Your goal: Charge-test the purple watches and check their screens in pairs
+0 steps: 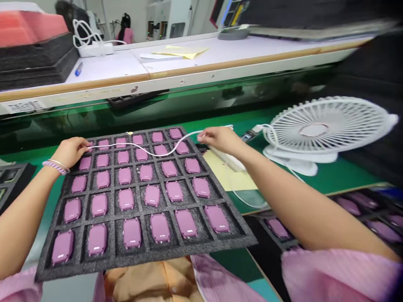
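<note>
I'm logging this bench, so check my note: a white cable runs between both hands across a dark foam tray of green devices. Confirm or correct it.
The devices are purple, not green, as the head view shows. The white cable does run between the left hand and right hand across the dark foam tray.

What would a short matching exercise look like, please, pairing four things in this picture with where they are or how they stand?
Column one
1. White cable
2. Large foam tray
3. White fan
4. Blue pen

Column two
A. On the right part of the green table
B. Lying on the pale shelf, toward the left
C. Held at two points, by the left hand and the right hand
D. Divided into compartments that hold purple cases

Right pairs: 1-C, 2-D, 3-A, 4-B
</note>
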A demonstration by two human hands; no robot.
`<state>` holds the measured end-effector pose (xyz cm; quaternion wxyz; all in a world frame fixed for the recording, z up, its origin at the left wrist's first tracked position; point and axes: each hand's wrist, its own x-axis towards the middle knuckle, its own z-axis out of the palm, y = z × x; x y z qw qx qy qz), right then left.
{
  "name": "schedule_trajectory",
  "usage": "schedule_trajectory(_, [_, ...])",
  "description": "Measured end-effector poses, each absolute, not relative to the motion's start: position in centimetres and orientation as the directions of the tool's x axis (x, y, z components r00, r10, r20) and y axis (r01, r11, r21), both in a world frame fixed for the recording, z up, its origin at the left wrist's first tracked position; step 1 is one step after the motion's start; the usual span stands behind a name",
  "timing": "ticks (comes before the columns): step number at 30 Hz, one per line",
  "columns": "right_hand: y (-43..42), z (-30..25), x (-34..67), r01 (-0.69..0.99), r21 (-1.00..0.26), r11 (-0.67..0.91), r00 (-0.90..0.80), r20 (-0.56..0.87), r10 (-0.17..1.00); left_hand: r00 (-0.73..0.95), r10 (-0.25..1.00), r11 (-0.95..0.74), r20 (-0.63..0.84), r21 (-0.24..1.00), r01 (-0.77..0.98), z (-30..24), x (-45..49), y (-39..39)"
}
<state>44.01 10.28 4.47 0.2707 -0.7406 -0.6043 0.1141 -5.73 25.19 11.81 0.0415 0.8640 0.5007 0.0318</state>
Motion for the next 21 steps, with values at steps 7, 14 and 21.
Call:
schedule_trajectory(7, [13.8, 6.7, 42.8, 0.708, -0.706, -0.024, 0.225, 0.193, 0.955, 0.593, 0.805, -0.592, -0.009, 0.027, 0.805, 12.1, -6.7, 27.0])
schedule_trajectory(14, [15.1, 6.7, 41.3, 0.705, -0.659, 0.261, -0.049, 0.322, 0.945, 0.621, 0.775, -0.63, -0.118, -0.235, 0.74, 13.2, -4.7, 26.5])
schedule_trajectory(21, [15.9, 5.9, 41.7, 0.818, -0.431, 0.381, -0.246, 0.336, 0.909, 0.295, 0.955, -0.291, 0.018, 0.231, 0.928, 13.1, -5.5, 26.6])
